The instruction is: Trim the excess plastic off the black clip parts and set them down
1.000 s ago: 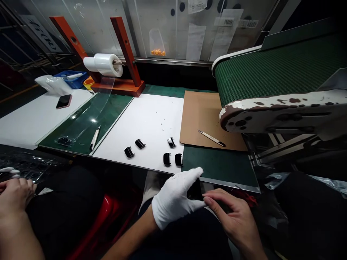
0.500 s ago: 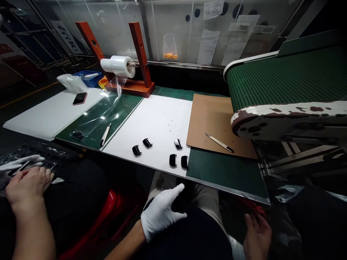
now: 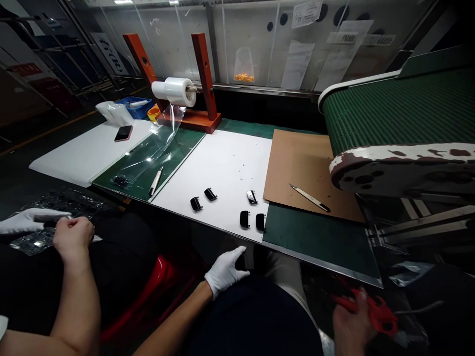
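The right edge is dark, glare dots clear film, a red tool blurs.

A capital R in round brackets can be read, printed large and dark on the slanting white rectangular sign at the far left behind the bench; the character ahead of it looks like 右, though blur leaves that unsure. The red panel with pale lettering, farther left, is too soft to read. On the grey wall panel, the small white printed label at the top bears lines too fine to make out, the strip of pale paper with heavy black print is smeared, and the white paper sheet shows only faint, illegible print
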`<state>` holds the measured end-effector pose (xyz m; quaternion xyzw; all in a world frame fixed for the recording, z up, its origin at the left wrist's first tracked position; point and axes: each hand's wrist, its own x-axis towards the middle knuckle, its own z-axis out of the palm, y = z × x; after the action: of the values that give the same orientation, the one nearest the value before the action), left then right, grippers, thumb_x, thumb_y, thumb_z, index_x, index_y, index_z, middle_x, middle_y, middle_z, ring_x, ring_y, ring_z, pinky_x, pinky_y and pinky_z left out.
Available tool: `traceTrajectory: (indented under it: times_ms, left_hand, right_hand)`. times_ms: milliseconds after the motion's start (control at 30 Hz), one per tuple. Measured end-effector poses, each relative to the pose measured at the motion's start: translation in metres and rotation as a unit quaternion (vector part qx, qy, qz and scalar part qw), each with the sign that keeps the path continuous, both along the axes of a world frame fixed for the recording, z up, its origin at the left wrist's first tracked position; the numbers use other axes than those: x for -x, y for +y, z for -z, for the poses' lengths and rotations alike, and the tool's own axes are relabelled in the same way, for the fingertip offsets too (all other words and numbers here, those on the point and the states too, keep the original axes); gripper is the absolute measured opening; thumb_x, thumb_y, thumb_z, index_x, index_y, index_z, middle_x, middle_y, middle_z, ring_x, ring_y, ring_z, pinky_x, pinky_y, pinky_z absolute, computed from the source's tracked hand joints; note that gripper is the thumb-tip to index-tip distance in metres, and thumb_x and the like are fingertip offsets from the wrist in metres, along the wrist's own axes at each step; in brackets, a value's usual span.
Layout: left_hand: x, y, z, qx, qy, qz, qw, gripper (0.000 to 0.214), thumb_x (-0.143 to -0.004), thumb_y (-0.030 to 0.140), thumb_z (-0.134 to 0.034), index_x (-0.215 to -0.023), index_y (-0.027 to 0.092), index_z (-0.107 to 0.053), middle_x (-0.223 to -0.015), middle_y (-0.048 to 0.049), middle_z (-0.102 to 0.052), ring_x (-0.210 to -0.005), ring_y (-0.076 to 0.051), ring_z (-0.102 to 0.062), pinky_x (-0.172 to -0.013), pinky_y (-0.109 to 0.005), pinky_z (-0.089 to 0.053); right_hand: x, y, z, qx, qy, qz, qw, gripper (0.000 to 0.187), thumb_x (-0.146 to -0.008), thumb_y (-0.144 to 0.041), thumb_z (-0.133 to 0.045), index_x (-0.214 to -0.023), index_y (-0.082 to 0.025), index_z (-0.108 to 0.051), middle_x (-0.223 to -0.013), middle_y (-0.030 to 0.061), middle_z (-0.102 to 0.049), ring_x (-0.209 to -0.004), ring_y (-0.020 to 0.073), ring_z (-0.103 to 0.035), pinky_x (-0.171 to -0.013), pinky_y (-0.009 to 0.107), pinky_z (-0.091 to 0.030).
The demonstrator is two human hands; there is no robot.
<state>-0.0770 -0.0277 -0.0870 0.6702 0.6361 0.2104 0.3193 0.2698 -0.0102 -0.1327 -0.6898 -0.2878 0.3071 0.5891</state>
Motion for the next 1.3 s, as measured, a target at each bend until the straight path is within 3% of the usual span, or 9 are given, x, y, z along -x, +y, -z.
traceTrajectory:
  times_ms: [100, 167, 233, 300, 333, 400, 567, 800, 1300]
  left_hand:
    - [0.006, 0.007, 0.014, -0.003, 0.020, 0.027, 0.999, 0.058, -0.077, 0.032, -0.074, -0.127, 0.014, -0.051, -0.119, -0.0128, -0.063, -0.108, -0.025, -0.062, -0.095, -0.043, -0.050]
    - [0.011, 0.010, 0.025, -0.002, 0.032, 0.049, 0.998, 0.049, -0.086, 0.038, -0.064, -0.126, 0.014, -0.052, -0.116, -0.0120, -0.063, -0.105, -0.025, -0.063, -0.092, -0.047, -0.050]
    - [0.016, 0.011, 0.034, 0.000, 0.038, 0.069, 0.997, 0.044, -0.090, 0.040, -0.058, -0.125, 0.015, -0.052, -0.116, -0.0113, -0.062, -0.104, -0.024, -0.062, -0.091, -0.047, -0.050]
    - [0.018, 0.011, 0.040, 0.002, 0.037, 0.085, 0.996, 0.042, -0.091, 0.040, -0.056, -0.125, 0.016, -0.052, -0.118, -0.0112, -0.060, -0.104, -0.024, -0.061, -0.091, -0.047, -0.050]
    - [0.019, 0.011, 0.042, 0.003, 0.035, 0.092, 0.995, 0.042, -0.091, 0.040, -0.056, -0.125, 0.016, -0.052, -0.120, -0.0113, -0.059, -0.105, -0.024, -0.061, -0.091, -0.047, -0.050]
    - [0.019, 0.011, 0.044, 0.003, 0.028, 0.105, 0.994, 0.040, -0.091, 0.039, -0.056, -0.124, 0.016, -0.053, -0.122, -0.0112, -0.058, -0.107, -0.024, -0.060, -0.092, -0.047, -0.049]
    - [0.019, 0.010, 0.048, -0.006, 0.011, 0.124, 0.992, 0.036, -0.091, 0.036, -0.057, -0.122, 0.017, -0.054, -0.125, -0.0110, -0.056, -0.110, -0.025, -0.057, -0.094, -0.047, -0.048]
    - [0.023, 0.007, 0.059, -0.024, 0.010, 0.118, 0.993, 0.036, -0.091, 0.035, -0.057, -0.122, 0.016, -0.054, -0.122, -0.0107, -0.057, -0.107, -0.024, -0.059, -0.092, -0.046, -0.049]
    - [0.022, 0.004, 0.061, -0.039, 0.008, 0.094, 0.995, 0.032, -0.092, 0.035, -0.055, -0.119, 0.016, -0.056, -0.120, -0.0101, -0.059, -0.104, -0.022, -0.060, -0.089, -0.044, -0.051]
  right_hand:
    - [-0.005, -0.022, -0.042, 0.028, -0.019, -0.077, 0.996, 0.043, -0.062, -0.052, -0.073, -0.091, -0.021, -0.066, -0.065, -0.0005, -0.060, -0.049, 0.0175, -0.053, -0.048, 0.035, -0.050]
    - [-0.001, -0.033, -0.067, 0.079, -0.129, -0.232, 0.961, 0.039, -0.067, -0.052, -0.069, -0.091, -0.021, -0.068, -0.076, 0.0045, -0.068, -0.060, 0.0213, -0.062, -0.055, 0.032, -0.052]
    - [0.014, -0.037, -0.084, 0.125, -0.235, -0.427, 0.864, 0.037, -0.076, -0.055, -0.057, -0.092, -0.023, -0.068, -0.076, 0.0040, -0.070, -0.064, 0.0212, -0.065, -0.058, 0.029, -0.051]
    - [0.034, -0.031, -0.091, 0.227, -0.342, -0.576, 0.707, 0.030, -0.083, -0.048, -0.047, -0.082, -0.025, -0.066, -0.063, 0.0006, -0.066, -0.054, 0.0177, -0.062, -0.053, 0.026, -0.046]
    - [0.045, -0.026, -0.091, 0.261, -0.372, -0.590, 0.667, 0.026, -0.083, -0.044, -0.049, -0.073, -0.025, -0.065, -0.059, 0.0010, -0.064, -0.052, 0.0178, -0.061, -0.051, 0.026, -0.043]
    - [0.065, -0.015, -0.088, 0.301, -0.407, -0.590, 0.629, 0.025, -0.082, -0.039, -0.050, -0.066, -0.023, -0.062, -0.058, 0.0031, -0.065, -0.054, 0.0197, -0.063, -0.049, 0.026, -0.039]
    - [0.093, 0.007, -0.081, 0.320, -0.436, -0.594, 0.596, 0.026, -0.082, -0.041, -0.052, -0.072, -0.021, -0.065, -0.072, 0.0096, -0.069, -0.069, 0.0263, -0.067, -0.054, 0.028, -0.038]
    - [0.109, 0.018, -0.086, 0.332, -0.440, -0.603, 0.577, 0.027, -0.082, -0.044, -0.053, -0.073, -0.021, -0.065, -0.075, 0.0093, -0.069, -0.071, 0.0260, -0.067, -0.052, 0.028, -0.035]
    - [0.116, 0.020, -0.084, 0.334, -0.441, -0.599, 0.579, 0.026, -0.081, -0.043, -0.054, -0.078, -0.021, -0.066, -0.080, 0.0093, -0.070, -0.074, 0.0261, -0.067, -0.054, 0.028, -0.035]
